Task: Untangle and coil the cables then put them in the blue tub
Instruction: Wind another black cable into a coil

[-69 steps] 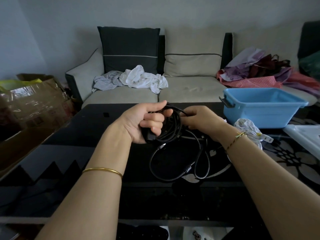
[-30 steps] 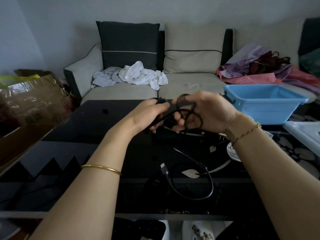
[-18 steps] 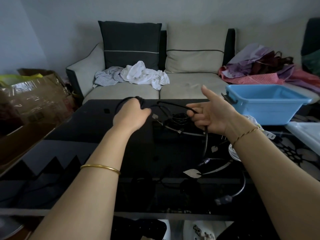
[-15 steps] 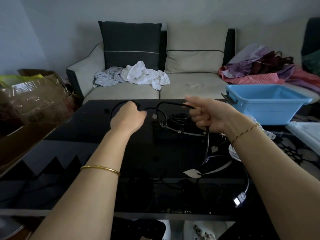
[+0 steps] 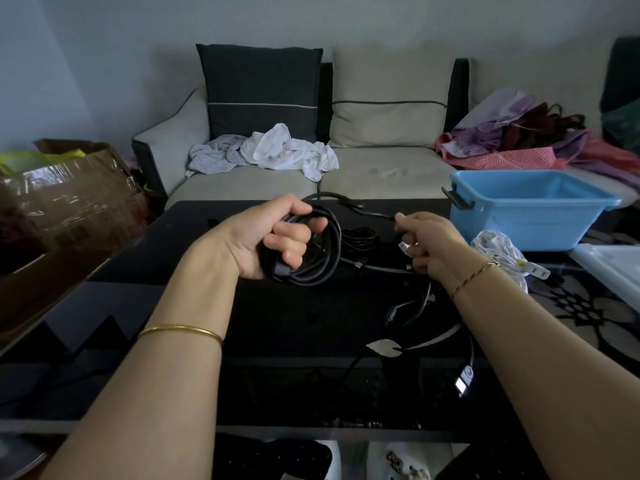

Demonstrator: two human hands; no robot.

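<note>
My left hand [image 5: 266, 237] grips a coil of black cable [image 5: 320, 261] above the black glass table [image 5: 145, 271]. One strand runs from the coil's top to my right hand [image 5: 427, 242], which pinches the cable near its silver plug. Below that hand a loose black cable end [image 5: 462, 379] trails over the table. A small black cable bundle [image 5: 358, 237] lies on the table between my hands. A white coiled cable [image 5: 498, 251] sits just right of my right wrist. The blue tub [image 5: 530, 207] stands at the table's far right and looks empty.
A beige sofa [image 5: 381, 174] with cushions, white clothes [image 5: 287, 152] and a heap of coloured fabric stands behind the table. A cardboard box [image 5: 69, 192] is at the left. A white lid or tray [image 5: 613, 268] lies at the right edge.
The black cable, stretched between my hands half a second ago, is now gathered into loops in my left hand. My right hand has slid along to the plug end.
</note>
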